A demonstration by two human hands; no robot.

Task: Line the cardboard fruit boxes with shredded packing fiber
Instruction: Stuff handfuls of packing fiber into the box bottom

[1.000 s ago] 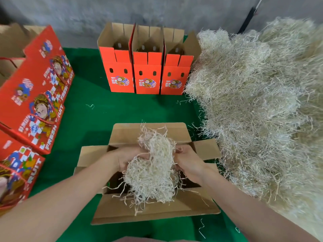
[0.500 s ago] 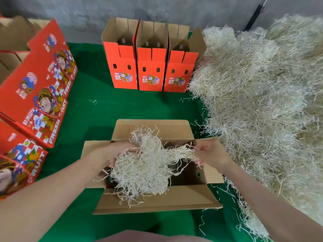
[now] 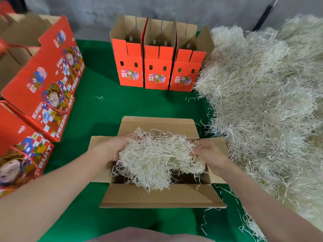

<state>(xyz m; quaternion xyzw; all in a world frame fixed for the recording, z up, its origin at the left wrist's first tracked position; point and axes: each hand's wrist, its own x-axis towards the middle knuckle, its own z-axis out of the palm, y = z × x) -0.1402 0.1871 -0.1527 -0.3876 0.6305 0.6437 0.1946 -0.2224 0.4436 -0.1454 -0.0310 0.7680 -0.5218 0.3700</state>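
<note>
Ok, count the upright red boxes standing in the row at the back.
3, side by side at the back of the green mat: left box, middle box, right box beside the fiber pile. Others may be hidden behind.

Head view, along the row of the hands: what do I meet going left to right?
Stacked red fruit boxes → left hand → wad of fiber over the open box → right hand → large fiber pile.
</note>
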